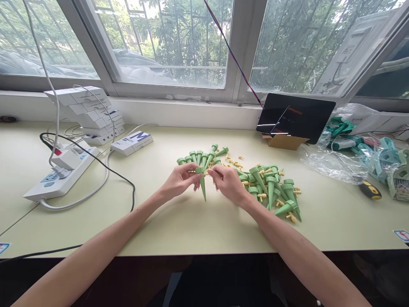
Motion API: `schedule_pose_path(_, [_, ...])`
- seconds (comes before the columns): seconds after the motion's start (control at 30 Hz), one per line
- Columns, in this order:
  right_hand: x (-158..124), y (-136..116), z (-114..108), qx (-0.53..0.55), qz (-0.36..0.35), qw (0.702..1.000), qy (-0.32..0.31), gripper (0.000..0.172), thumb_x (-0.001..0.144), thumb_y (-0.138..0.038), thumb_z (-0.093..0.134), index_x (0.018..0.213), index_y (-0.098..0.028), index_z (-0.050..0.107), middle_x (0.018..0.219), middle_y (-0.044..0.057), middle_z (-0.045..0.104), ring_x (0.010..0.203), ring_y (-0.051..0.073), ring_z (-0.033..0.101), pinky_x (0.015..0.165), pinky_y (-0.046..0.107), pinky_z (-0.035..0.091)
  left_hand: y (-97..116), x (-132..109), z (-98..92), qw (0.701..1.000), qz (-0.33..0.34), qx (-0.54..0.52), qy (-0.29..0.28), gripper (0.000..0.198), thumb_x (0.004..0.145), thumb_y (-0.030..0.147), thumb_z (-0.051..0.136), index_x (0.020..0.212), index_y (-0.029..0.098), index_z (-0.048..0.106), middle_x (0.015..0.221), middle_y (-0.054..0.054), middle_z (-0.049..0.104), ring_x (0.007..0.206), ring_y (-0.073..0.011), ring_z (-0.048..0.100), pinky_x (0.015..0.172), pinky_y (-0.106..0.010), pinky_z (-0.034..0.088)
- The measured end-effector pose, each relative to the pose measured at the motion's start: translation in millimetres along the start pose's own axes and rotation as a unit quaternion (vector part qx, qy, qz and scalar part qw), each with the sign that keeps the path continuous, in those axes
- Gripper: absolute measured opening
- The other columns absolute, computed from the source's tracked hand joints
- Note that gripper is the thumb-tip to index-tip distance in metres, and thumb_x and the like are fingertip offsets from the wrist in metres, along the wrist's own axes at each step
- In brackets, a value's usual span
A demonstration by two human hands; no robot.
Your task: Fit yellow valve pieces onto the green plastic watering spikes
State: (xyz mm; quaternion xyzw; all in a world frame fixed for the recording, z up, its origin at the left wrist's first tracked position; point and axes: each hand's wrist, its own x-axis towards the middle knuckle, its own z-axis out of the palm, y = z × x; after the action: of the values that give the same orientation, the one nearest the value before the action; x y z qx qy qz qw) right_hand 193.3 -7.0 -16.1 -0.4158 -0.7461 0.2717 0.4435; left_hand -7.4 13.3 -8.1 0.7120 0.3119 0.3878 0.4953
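My left hand [180,179] pinches the wide top of a green plastic cone spike [202,184] whose tip points down toward me. My right hand [226,181] meets it from the right, fingers closed on the same spike's top, where a small yellow part may sit between the fingertips. Behind the hands lies a neat row of green spikes [203,157]. To the right is a loose heap of green spikes [271,187] mixed with small yellow valve pieces [234,162].
A white power strip [62,172] with plugs and cables lies at the left, beside stacked white boxes [92,115]. A dark tablet [295,116] leans on a cardboard box at the back right. Plastic bags [335,164] and a yellow-handled tool [370,189] lie far right.
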Motion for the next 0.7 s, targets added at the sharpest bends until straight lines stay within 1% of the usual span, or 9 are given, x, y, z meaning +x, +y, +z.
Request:
schedule_pose_path(0.1, [1.0,-0.5,-0.4,-0.022,-0.011,1.0,0.016,0.03,0.098,-0.03,0.051,0.071,-0.019,0.056,0.056,-0.003,0.053,0.05,0.011,0.048,0.057,0.025,0.04,0.6,0.1,0.7,1.0,0.0,0.0,0.002,0.019,0.089,0.034,0.068,0.093,0.015,0.064,0.064,0.0,0.061,0.056,-0.0135,0.062,0.056,-0.029,0.052])
schedule_pose_path(0.3, [1.5,2.5,-1.2,-0.002,-0.021,0.999,0.032,0.012,0.094,-0.028,0.057,0.09,-0.019,0.063,0.079,0.002,0.064,0.061,0.012,0.056,0.059,0.025,0.046,-3.0,0.0,-3.0,1.0,-0.003,-0.016,0.01,0.019,0.091,0.034,0.066,0.095,0.016,0.063,0.07,-0.001,0.063,0.057,-0.013,0.061,0.056,-0.029,0.051])
schedule_pose_path(0.43, [1.3,2.9,-2.6,0.005,-0.026,0.999,0.025,0.012,0.095,-0.026,0.056,0.101,-0.02,0.065,0.084,0.003,0.064,0.059,0.012,0.058,0.06,0.026,0.047,-4.9,0.3,-4.2,0.999,-0.003,-0.038,0.011,0.018,0.091,0.034,0.066,0.096,0.017,0.063,0.074,-0.002,0.065,0.057,-0.0123,0.061,0.055,-0.029,0.051])
schedule_pose_path(0.53, [1.3,0.3,-4.0,-0.006,-0.033,0.999,0.011,0.016,0.097,-0.025,0.053,0.098,-0.019,0.068,0.083,0.003,0.063,0.055,0.01,0.056,0.061,0.027,0.047,-6.0,0.7,-3.8,0.999,-0.003,-0.046,0.008,0.019,0.091,0.035,0.066,0.096,0.017,0.063,0.076,-0.003,0.065,0.057,-0.0122,0.061,0.055,-0.028,0.051])
schedule_pose_path(0.7, [1.9,-2.1,-3.3,-0.013,-0.038,0.999,0.009,0.02,0.098,-0.022,0.05,0.088,-0.019,0.067,0.074,0.001,0.059,0.055,0.011,0.054,0.064,0.028,0.046,-6.1,0.7,-2.9,0.999,-0.005,-0.048,0.003,0.021,0.09,0.036,0.067,0.095,0.016,0.062,0.073,-0.002,0.064,0.056,-0.0124,0.061,0.054,-0.028,0.051])
